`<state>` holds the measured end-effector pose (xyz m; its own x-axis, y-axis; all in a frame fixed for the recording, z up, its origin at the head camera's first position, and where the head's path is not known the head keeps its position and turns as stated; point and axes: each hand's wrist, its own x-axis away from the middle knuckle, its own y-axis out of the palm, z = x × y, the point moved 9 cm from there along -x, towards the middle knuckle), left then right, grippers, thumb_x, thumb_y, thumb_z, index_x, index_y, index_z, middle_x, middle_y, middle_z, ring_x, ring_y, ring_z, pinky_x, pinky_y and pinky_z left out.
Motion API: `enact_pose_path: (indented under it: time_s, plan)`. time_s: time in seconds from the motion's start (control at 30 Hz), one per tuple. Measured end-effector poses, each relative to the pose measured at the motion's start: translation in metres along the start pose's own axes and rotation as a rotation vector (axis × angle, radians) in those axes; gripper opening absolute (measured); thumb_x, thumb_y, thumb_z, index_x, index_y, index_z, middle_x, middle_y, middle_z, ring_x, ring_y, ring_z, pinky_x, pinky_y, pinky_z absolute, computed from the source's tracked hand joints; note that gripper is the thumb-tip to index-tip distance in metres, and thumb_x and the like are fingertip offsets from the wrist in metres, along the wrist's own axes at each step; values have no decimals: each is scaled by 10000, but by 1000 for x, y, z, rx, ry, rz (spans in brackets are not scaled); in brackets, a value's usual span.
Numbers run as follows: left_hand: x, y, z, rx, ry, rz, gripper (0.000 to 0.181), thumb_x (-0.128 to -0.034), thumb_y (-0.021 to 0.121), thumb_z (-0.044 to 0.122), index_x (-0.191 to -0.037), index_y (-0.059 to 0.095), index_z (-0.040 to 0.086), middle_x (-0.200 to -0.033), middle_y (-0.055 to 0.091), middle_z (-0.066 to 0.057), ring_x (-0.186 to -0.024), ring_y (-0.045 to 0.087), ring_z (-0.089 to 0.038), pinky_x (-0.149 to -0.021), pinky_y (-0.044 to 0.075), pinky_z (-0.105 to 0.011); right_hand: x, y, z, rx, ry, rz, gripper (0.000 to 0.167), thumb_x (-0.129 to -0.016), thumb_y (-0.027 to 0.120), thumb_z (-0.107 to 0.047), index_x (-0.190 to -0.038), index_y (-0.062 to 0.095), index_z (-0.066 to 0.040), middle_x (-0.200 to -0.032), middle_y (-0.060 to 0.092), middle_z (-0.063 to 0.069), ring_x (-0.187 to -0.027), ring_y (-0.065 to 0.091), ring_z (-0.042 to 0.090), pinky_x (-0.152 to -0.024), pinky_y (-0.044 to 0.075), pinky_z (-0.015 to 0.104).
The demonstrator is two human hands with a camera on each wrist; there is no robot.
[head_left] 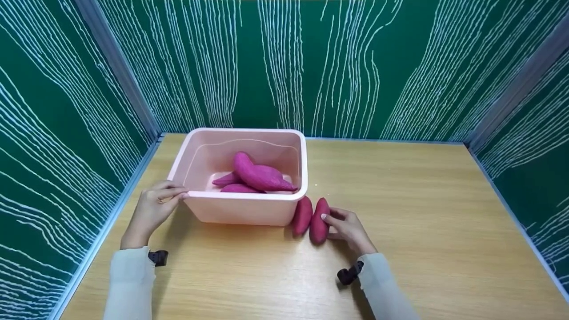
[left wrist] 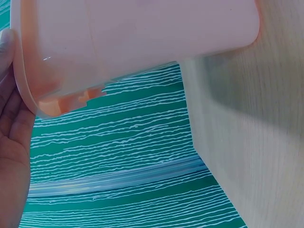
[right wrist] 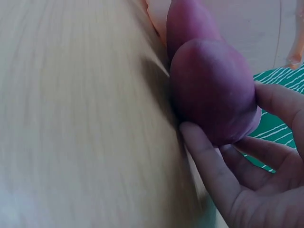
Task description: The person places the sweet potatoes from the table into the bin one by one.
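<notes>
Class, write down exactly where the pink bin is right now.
In the head view, the pink bin is left of centre on the wooden table, the left hand gripping its near left corner and a red sweet potato beside its near right corner.

The head camera looks forward and down over the tabletop from above. The left wrist camera and right wrist camera look from close up, rolled sideways: tabletop at three o'clock in the first, nine in the second. All three views share the pink bin.
</notes>
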<state>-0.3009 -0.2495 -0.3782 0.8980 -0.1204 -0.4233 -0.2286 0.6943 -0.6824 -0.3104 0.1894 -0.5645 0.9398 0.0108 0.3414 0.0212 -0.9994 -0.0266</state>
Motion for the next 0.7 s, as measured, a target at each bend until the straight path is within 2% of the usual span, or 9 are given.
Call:
enact_pose_path:
  time_s: [0.23,0.43,0.7]
  plan:
    - [0,0,0,-2,25,13,189,-810,742,32,-997,763,52,-1033,712,-123,-1055,633,-325,-926,520,-453,-1,-1,1,-55,-1,10,536,-908,657,-133,-1376,466,44,-1333,518,237,-939,652,179,-763,613,392]
    - [1,1,-3,6,4,5,195,-822,731,39,-1015,757,56,-1051,707,-133,-1079,621,-347,-922,514,-486,-2,-1,1,-54,7,0,509,-892,675,-130,-1345,509,32,-1252,579,210,-901,673,184,-770,612,398]
    - [-1,1,-3,14,-15,-5,196,-835,720,50,-1029,750,48,-1066,700,-142,-1105,609,-368,-935,502,-512,2,-2,-7,-35,29,-30,530,-890,684,-141,-1360,499,19,-1234,586,204,-894,681,196,-785,608,413]
